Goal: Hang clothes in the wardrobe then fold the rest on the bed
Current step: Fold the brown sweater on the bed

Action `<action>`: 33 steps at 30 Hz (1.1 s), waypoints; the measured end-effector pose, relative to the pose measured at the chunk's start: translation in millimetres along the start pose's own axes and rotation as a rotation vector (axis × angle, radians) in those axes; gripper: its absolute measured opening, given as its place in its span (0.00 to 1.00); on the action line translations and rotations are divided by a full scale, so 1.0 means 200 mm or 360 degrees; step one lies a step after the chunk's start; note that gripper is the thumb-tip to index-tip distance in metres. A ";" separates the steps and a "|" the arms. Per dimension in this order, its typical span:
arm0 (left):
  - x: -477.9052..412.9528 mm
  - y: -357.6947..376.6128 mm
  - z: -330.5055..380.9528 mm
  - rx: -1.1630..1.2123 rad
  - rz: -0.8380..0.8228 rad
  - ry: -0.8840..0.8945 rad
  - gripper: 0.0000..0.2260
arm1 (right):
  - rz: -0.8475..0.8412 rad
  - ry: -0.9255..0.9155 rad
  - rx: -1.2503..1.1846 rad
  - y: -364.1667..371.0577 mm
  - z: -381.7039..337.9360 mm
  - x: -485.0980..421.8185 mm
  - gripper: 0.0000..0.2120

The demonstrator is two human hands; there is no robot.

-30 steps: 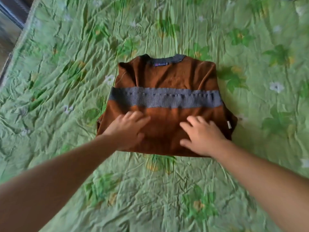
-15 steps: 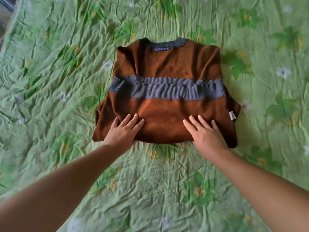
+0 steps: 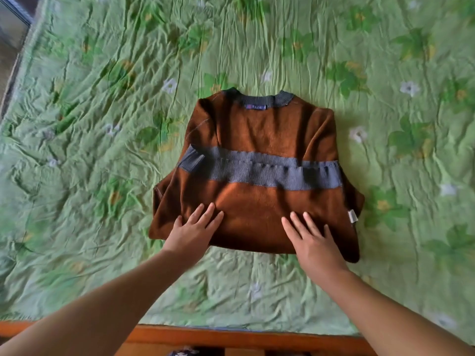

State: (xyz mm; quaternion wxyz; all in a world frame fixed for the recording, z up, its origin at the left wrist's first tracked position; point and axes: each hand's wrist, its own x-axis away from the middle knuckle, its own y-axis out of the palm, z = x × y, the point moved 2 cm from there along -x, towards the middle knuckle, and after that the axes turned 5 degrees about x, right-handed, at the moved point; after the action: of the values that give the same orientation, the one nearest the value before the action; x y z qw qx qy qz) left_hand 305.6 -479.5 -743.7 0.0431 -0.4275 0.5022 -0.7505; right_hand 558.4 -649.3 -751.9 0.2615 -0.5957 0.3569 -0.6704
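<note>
A brown sweater with a grey ribbed band across its middle and a grey collar lies folded on the bed, collar away from me. A white tag sticks out at its right edge. My left hand lies flat on the sweater's near left part, fingers straight and spread. My right hand lies flat on the near right part, fingers straight too. Both press the near folded edge down.
The bed is covered by a wrinkled green floral sheet. The wooden bed frame runs along the near edge. Floor shows past the bed's left edge.
My left hand's curled fingers have straightened flat, and both hands slid back toward the sweater's near edge. The camera has pulled back, and the wooden frame is in view now.
</note>
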 end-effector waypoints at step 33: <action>-0.71 -0.51 0.01 0.0388 -0.0110 0.0557 0.08 | 0.0246 -0.0403 -0.0245 -0.53 0.16 -0.53 0.20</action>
State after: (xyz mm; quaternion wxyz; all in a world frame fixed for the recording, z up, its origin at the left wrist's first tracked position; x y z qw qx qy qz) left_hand 433.9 -360.4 -749.0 -0.0190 -0.2993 0.3924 -0.8695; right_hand 613.9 -507.9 -730.7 0.3087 -0.6644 0.4160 -0.5387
